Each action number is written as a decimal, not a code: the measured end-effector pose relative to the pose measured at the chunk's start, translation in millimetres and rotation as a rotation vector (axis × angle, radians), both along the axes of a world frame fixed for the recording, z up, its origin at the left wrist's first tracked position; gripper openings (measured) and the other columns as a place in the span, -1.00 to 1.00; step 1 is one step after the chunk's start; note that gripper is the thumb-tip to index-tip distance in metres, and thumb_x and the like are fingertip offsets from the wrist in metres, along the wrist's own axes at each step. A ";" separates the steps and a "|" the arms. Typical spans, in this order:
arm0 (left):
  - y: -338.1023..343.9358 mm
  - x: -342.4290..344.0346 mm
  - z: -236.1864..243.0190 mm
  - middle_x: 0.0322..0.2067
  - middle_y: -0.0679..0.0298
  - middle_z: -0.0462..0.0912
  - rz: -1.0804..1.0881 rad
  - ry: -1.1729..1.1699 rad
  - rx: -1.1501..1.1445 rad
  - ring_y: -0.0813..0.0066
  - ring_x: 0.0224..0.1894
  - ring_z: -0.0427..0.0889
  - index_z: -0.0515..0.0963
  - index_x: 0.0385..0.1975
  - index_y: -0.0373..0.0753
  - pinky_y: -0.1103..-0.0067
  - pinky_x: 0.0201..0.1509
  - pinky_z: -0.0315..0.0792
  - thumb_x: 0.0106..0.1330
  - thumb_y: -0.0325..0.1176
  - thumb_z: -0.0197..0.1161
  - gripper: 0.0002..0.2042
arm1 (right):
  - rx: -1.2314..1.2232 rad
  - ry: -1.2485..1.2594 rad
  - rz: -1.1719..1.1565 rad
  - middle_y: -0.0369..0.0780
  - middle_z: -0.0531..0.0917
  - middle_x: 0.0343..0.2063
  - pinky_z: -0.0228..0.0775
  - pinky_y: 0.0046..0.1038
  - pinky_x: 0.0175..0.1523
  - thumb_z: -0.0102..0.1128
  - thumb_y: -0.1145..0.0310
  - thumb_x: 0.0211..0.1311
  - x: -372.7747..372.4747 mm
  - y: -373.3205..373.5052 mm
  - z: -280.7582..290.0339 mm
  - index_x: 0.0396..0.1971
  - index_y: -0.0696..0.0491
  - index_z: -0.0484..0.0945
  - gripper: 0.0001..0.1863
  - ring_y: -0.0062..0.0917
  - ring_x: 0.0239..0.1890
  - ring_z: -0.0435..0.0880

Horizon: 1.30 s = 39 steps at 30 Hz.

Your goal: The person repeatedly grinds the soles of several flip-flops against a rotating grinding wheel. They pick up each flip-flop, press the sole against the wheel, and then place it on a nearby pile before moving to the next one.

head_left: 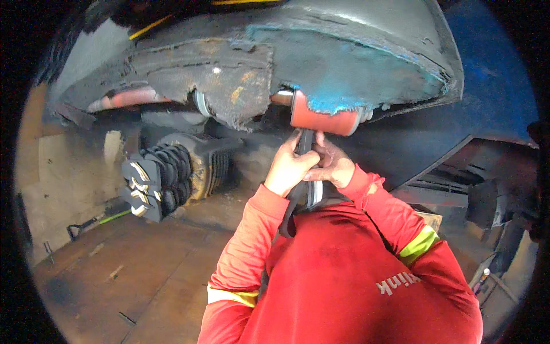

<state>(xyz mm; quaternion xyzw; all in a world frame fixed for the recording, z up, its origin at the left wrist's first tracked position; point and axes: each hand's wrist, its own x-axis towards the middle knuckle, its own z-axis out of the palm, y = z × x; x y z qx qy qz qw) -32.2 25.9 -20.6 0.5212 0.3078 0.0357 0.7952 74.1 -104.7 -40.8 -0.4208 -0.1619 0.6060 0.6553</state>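
Both hands are closed on a dark flip-flop (306, 142), seen edge-on in front of my chest, with black and white parts below the fingers. My left hand (287, 165) grips its left side, thumb pointing inward. My right hand (333, 161) pinches it from the right, its thumb close to the left one. The upper end of the flip-flop meets the lower edge of an orange-red sanding roller (323, 121); I cannot tell whether they touch. Ragged, dust-covered cloth (344, 71), tinged blue, hangs over the roller and hides its top.
Left of my arms, several black flip-flops (150, 180) with pale straps stand stacked beside a dusty ribbed motor housing (209, 163). Another reddish roller (129, 98) shows under the hood at far left. A blue panel (487, 74) rises on the right. Brown boards (137, 275) cover the floor.
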 end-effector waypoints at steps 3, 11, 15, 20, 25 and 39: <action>-12.1 -18.2 -6.5 0.03 0.23 0.59 0.013 -0.128 -0.103 0.50 0.02 0.59 0.37 0.32 -0.36 0.55 0.12 0.48 0.22 -0.52 0.20 -0.42 | 0.054 -0.153 -0.028 -0.18 0.43 0.31 0.43 -0.34 0.31 0.56 0.58 0.01 -14.2 -4.7 5.5 0.51 0.04 0.07 0.08 -0.39 0.28 0.50; -21.9 -40.0 -0.8 0.24 0.13 0.52 0.111 -0.307 0.294 0.46 0.19 0.54 0.21 0.46 -0.35 0.50 0.22 0.45 0.33 -0.31 0.36 -0.27 | -0.092 -0.937 0.019 -0.09 0.27 0.42 0.34 -0.35 0.35 0.59 0.41 -0.04 -46.5 -16.7 17.1 0.57 0.12 -0.27 0.32 -0.41 0.39 0.34; -22.0 -28.8 9.0 -0.16 -0.08 0.75 0.237 -0.014 0.506 0.27 -0.05 0.76 0.58 0.11 -0.44 0.43 0.02 0.57 0.33 -0.14 0.40 -0.49 | -0.173 -0.800 0.121 -0.12 0.39 0.32 0.37 -0.38 0.32 0.58 0.40 -0.06 -42.4 -10.1 6.7 0.49 0.18 0.03 0.13 -0.40 0.31 0.44; -10.9 -13.4 19.9 -0.34 -0.12 0.71 0.139 0.201 0.916 -0.10 -0.26 0.74 0.67 -0.21 -0.34 0.25 -0.24 0.58 0.32 -0.10 0.36 -0.64 | -0.046 -0.270 -0.051 -0.11 0.53 0.25 0.35 -0.32 0.37 0.62 0.29 -0.05 -41.0 -1.0 -3.4 0.37 0.16 0.28 -0.04 -0.34 0.28 0.51; -10.2 3.6 21.0 -0.43 -0.24 0.68 0.150 0.267 0.808 -0.18 -0.29 0.74 0.63 -0.39 -0.47 0.18 -0.24 0.57 0.24 -0.10 0.41 -0.57 | -0.062 0.053 -0.002 -0.17 0.55 0.19 0.40 -0.32 0.33 0.65 0.44 -0.12 -31.3 -4.4 -9.2 0.34 0.13 0.32 -0.05 -0.41 0.24 0.53; -23.8 5.5 6.7 -0.24 -0.11 0.73 0.283 0.158 0.729 -0.03 -0.24 0.77 0.66 -0.09 -0.39 0.31 -0.16 0.59 0.30 -0.17 0.39 -0.62 | -0.103 -0.347 0.147 -0.18 0.47 0.28 0.37 -0.23 0.42 0.49 0.71 -0.04 -4.4 -10.1 -6.3 0.42 0.08 0.22 -0.03 -0.39 0.33 0.45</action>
